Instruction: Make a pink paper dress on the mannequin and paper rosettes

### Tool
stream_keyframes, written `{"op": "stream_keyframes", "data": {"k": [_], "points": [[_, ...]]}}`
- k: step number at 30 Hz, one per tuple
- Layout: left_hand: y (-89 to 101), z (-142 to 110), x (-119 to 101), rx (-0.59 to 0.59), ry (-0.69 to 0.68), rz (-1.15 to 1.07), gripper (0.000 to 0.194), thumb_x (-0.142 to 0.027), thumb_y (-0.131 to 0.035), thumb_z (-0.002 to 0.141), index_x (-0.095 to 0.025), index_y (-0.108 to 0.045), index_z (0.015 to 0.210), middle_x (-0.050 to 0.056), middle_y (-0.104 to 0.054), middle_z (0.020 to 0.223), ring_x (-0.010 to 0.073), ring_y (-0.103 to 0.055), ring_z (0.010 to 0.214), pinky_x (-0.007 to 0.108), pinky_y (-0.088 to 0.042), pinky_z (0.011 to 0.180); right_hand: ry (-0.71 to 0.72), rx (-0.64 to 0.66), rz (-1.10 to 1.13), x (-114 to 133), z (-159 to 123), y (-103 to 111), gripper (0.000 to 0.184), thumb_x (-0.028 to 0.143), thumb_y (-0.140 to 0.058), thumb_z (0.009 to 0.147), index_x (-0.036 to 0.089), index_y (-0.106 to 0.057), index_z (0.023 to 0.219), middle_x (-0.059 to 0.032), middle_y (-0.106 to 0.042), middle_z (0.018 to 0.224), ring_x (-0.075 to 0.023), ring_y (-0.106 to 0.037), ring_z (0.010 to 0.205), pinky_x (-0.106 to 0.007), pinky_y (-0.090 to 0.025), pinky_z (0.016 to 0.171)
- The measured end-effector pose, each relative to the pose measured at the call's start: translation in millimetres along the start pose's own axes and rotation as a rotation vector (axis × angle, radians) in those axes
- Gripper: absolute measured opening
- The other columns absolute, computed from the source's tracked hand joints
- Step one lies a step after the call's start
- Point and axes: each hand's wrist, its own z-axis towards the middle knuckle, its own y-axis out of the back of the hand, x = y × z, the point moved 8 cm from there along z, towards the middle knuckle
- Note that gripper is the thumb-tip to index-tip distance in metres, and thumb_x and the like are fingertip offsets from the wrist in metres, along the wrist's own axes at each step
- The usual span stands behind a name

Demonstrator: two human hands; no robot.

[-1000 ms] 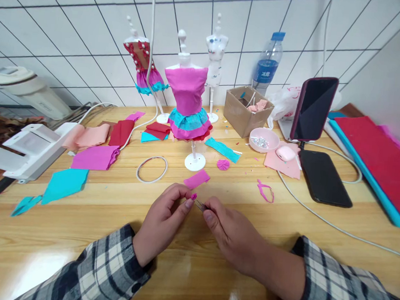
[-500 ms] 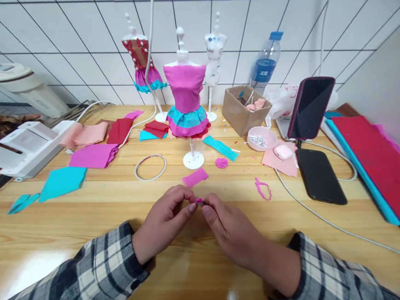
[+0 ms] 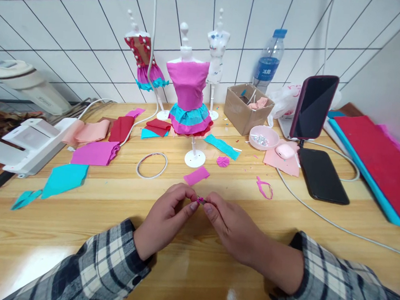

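My left hand [image 3: 171, 216] and my right hand [image 3: 231, 226] meet fingertip to fingertip above the wooden table. Between them is a tiny magenta piece [image 3: 200, 199], perhaps crepe paper like the scraps around; the fingers cover most of it. Both hands are closed in a pinch. Just beyond the fingers lies a magenta strip [image 3: 197, 175], with a pleated magenta rosette [image 3: 223, 161] farther right. Behind these stands a small dress form [image 3: 187, 84] in a magenta top and a tiered turquoise and magenta skirt. A thin magenta loop [image 3: 264, 188] rests to the right.
Two more dress forms, one decorated red [image 3: 141, 53] and one white [image 3: 218, 49], stand by the tiled wall. At right are a cardboard box [image 3: 241, 114], a pink bowl [image 3: 271, 142] of beads, a propped phone [image 3: 314, 108] and a black phone [image 3: 322, 176]. Turquoise paper [image 3: 65, 181] lies left.
The whole view has shifted slightly. Both hands keep the same pinch at the magenta piece, which shows only a tiny change between the fingertips.
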Motion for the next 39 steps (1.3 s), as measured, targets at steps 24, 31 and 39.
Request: {"op": "stream_keyframes", "data": {"k": [24, 31, 39], "points": [[0.8, 1.2, 12.5, 0.039, 0.138, -0.461, 0.019, -0.036, -0.059, 0.088, -0.017, -0.059, 0.089, 0.001, -0.055, 0.085, 0.0139, -0.049, 0.079, 0.026, -0.04, 0.075, -0.024, -0.237, 0.343, -12.1, 2.8, 26.8, 0.028, 0.047, -0.043, 0.095, 0.021, -0.053, 0.097, 0.004, -0.046, 0.069, -0.0109, -0.043, 0.061, -0.024, -0.036, 0.057], [-9.4, -0.4, 2.9, 0.195, 0.037, -0.276, 0.018, -0.034, -0.054, 0.091, -0.017, -0.058, 0.09, 0.005, -0.06, 0.093, 0.0182, -0.055, 0.09, 0.033, -0.043, 0.083, 0.122, -0.18, 0.219, 8.2, 0.9, 27.3, 0.026, 0.04, -0.065, 0.083, 0.018, -0.065, 0.096, 0.0027, -0.055, 0.069, -0.0088, -0.044, 0.058, -0.022, -0.035, 0.054], [-2.6, -6.7, -24.8, 0.07, -0.326, 0.259, 0.01, -0.022, -0.054, 0.09, -0.018, -0.062, 0.094, 0.007, -0.062, 0.094, 0.0188, -0.055, 0.091, 0.034, -0.044, 0.082, 0.07, -0.241, -0.007, 3.2, 3.1, 27.5, 0.009, 0.024, -0.063, 0.079, 0.018, -0.064, 0.072, 0.0025, -0.059, 0.062, -0.0099, -0.048, 0.056, -0.023, -0.035, 0.054]]}}
